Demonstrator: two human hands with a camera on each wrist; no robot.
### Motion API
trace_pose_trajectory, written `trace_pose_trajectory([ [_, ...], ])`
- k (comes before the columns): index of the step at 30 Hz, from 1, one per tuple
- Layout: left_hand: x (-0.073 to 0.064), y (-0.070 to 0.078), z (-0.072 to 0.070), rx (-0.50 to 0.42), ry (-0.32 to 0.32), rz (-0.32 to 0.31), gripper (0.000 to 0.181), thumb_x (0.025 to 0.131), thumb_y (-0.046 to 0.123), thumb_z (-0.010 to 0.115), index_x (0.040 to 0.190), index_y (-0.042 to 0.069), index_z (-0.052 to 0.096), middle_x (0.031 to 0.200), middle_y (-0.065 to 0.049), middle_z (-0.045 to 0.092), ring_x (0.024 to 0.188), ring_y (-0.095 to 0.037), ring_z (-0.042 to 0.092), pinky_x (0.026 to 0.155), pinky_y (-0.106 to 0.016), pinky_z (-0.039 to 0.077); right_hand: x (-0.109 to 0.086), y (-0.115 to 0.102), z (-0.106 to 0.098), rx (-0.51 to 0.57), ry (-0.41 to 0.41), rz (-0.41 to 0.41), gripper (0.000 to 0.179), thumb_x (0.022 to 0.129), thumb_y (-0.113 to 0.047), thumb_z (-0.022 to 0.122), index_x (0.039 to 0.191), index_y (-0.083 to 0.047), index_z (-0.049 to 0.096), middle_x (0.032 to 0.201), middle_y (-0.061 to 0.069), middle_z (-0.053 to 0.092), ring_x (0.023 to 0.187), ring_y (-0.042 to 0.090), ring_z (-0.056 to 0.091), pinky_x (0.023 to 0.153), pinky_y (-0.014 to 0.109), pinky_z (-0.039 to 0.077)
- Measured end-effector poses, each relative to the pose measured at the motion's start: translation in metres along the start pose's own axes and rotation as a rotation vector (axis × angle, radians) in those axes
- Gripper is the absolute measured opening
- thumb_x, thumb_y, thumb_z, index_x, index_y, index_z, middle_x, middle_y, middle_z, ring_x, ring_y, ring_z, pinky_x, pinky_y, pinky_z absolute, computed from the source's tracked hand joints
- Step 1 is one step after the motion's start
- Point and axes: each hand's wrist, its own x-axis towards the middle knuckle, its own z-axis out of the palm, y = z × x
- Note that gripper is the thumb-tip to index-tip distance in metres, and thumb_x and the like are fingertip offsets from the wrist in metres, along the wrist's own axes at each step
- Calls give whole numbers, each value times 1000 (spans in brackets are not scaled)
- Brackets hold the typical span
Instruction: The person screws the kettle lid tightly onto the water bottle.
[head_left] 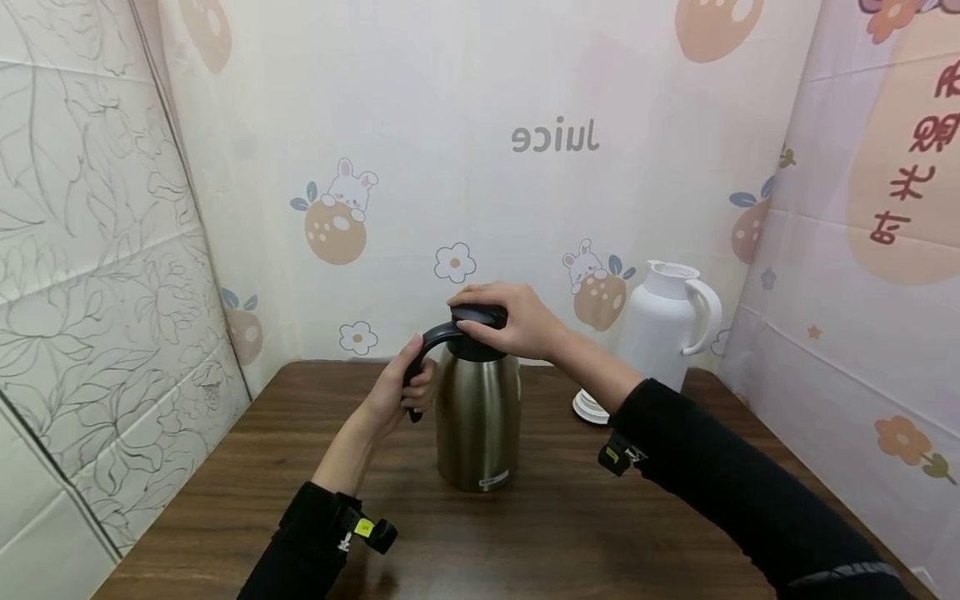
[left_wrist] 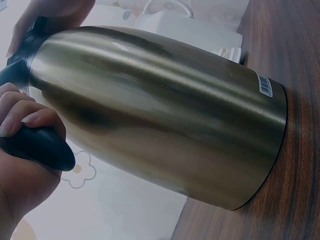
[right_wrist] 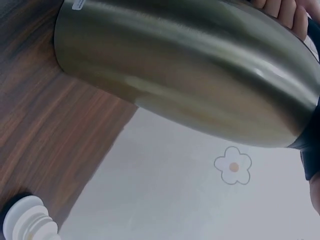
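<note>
A bronze-coloured steel thermos jug (head_left: 477, 425) stands upright on the table, with a small label low on its side. My left hand (head_left: 393, 387) grips its black handle (head_left: 433, 335), the fingers wrapped round it; the handle's lower end pokes out of the fist in the left wrist view. On top, my right hand (head_left: 521, 321) holds the black lid (head_left: 483, 314), fingers over the far side and thumb along the near side. Much of the lid is hidden under that hand. Only a small part of the right hand shows in the right wrist view.
Behind my right forearm stands a white jug (head_left: 660, 321) with a handle and an uncovered mouth. A white ridged stopper (right_wrist: 31, 221) lies on the wooden table (head_left: 585, 517) beside it. Printed cloth (head_left: 465, 192) hangs close behind the table and along both sides.
</note>
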Motion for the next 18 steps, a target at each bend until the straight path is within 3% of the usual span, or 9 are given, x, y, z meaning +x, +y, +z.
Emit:
trace_pose_trajectory([
  [5, 0, 1, 0, 1, 12, -7, 58, 115, 54, 23, 66, 24, 36, 53, 15, 36, 44, -8, 27, 49, -25, 27, 2, -3, 6, -28, 42, 54, 28, 96, -23, 75, 123, -15, 77, 122, -1, 76, 108, 18, 69, 87, 39, 53],
  [18, 0, 2, 3, 23, 50, -11, 58, 114, 54, 25, 65, 25, 36, 53, 16, 34, 44, -6, 27, 49, -25, 27, 7, -24, 19, -203, 124, 229, 27, 92, -26, 71, 115, -16, 79, 112, -1, 78, 85, 22, 63, 78, 40, 48],
])
